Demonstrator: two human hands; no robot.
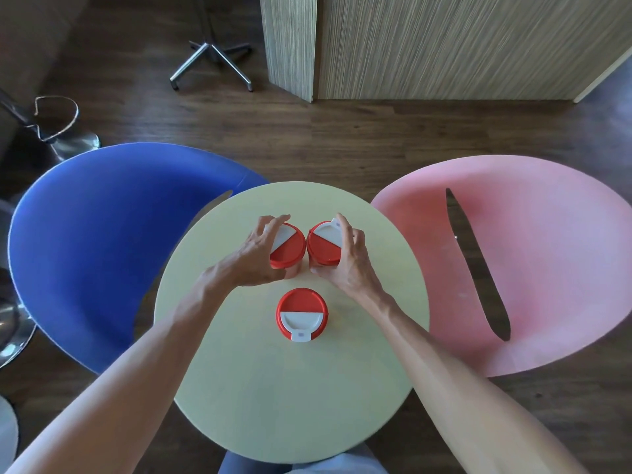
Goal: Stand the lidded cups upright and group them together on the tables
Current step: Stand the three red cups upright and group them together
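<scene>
1. We've got both hands on the round yellow desk (260, 388), one lidded cup each. Left hand (254, 256) is curled round the left cup (290, 249), thumb low on the near wall, fingers over the far rim. Right hand (345, 265) mirrors it on the right cup (323, 242).
2. Both cups sit upright around 12 o'clock of desk centre, red lids up, rims almost touching. We can't tell whether the walls actually meet.
3. Side grips rather than top grips: we read that as sliding or nudging the pair together while keeping them vertical. Holding at the wall keeps the lids from popping.
4. Third cup (302, 314) stands free near desk centre, at 6 o'clock of the pair, white flip tab pointing at us. No hand on it. It's near the other two but not touching.
5. White lid halves on the held pair face away from us, roughly 11 and 1 o'clock. Orientation looks incidental, not part of the task.
6. Judgement: uprighting looks done on this desk, and grouping is nearly closed into a triangle.
7. Blue desk (85, 241) at 9 o'clock and pink desk (547, 268) at 3 o'clock show no cups.
8. Risk: light cups, so a quick let-go could tip one into its neighbour.
</scene>
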